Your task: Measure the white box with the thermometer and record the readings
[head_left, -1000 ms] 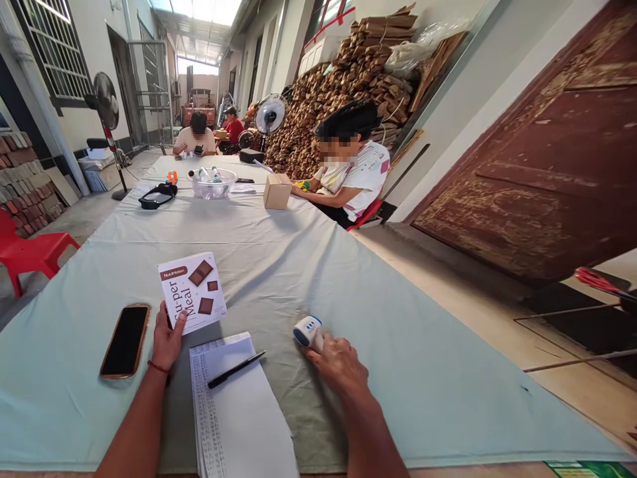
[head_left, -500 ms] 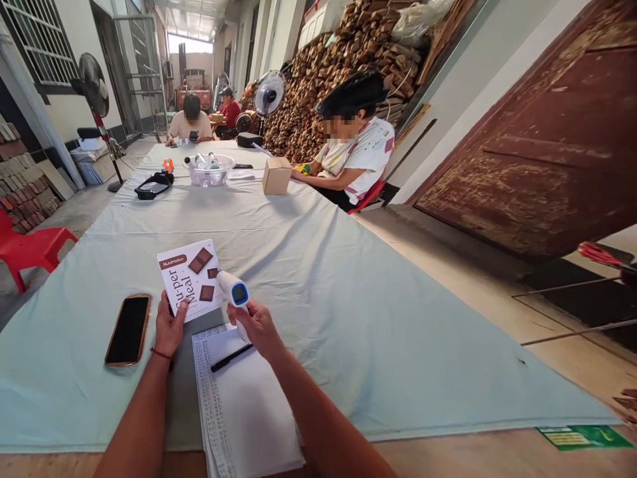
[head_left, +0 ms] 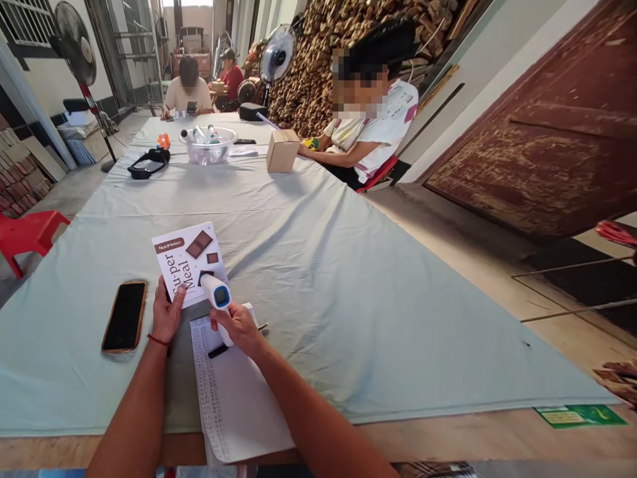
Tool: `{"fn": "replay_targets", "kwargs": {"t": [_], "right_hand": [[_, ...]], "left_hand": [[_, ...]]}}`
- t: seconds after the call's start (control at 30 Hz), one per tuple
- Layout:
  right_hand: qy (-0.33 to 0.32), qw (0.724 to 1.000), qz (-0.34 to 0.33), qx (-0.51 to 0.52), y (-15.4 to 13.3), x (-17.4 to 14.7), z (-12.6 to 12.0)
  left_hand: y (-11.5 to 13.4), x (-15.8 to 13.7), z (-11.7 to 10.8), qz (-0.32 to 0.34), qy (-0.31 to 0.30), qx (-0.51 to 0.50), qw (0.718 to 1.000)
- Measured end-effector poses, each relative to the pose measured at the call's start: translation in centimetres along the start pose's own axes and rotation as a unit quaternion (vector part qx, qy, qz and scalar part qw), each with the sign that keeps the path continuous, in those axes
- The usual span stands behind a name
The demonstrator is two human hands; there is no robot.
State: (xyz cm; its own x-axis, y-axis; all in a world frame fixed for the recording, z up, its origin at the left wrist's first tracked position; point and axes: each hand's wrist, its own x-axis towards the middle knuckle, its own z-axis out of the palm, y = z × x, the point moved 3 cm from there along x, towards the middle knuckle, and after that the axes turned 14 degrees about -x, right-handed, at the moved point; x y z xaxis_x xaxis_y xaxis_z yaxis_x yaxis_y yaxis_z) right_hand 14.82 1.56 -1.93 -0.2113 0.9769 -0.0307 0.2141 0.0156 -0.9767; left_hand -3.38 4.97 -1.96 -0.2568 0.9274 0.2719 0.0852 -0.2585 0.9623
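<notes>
My left hand (head_left: 168, 312) grips the lower left corner of a white box (head_left: 188, 255) printed with "NutriMotion" and brown chocolate squares, its front turned up toward me. A white infrared thermometer (head_left: 217, 295) with a blue-ringed screen is in my right hand (head_left: 241, 328), fingers wrapped round its handle. Its nose points at the box's lower right part and overlaps it in view; whether they touch I cannot tell. Beneath my right hand lies a stack of paper (head_left: 243, 405) with handwriting down its left side. A black pen (head_left: 217, 350) rests on it, partly hidden by that hand.
A phone (head_left: 124, 317) lies left of my left hand. Farther along the cloth-covered table (head_left: 398, 338) are a black strap-like headset (head_left: 149, 163), a clear basin (head_left: 212, 149) of bottles and a cardboard box (head_left: 283, 151). One person sits at the right side, others at the far end.
My right hand has brought the thermometer left, so its nose now overlaps the box's printed front. The box stays in my left hand. The whole view has shifted slightly.
</notes>
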Motion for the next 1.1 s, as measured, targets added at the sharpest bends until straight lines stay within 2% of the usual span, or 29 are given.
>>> {"fn": "replay_targets", "kwargs": {"t": [0.27,0.73,0.97,1.1], "right_hand": [[0.050,0.997,0.034,0.042,0.5,0.3,0.3],[0.047,0.997,0.061,0.023,-0.7,-0.2,-0.3],[0.077,0.992,0.068,0.068,-0.6,-0.1,-0.5],[0.120,0.987,0.042,0.096,-0.5,-0.2,-0.9]], "left_hand": [[1.3,0.2,0.4,0.013,-0.020,-0.004,1.000],[1.1,0.2,0.4,0.040,-0.047,0.001,0.998],[0.1,0.1,0.3,0.017,-0.062,0.020,0.998],[-0.2,0.1,0.4,-0.004,-0.054,-0.034,0.998]]}}
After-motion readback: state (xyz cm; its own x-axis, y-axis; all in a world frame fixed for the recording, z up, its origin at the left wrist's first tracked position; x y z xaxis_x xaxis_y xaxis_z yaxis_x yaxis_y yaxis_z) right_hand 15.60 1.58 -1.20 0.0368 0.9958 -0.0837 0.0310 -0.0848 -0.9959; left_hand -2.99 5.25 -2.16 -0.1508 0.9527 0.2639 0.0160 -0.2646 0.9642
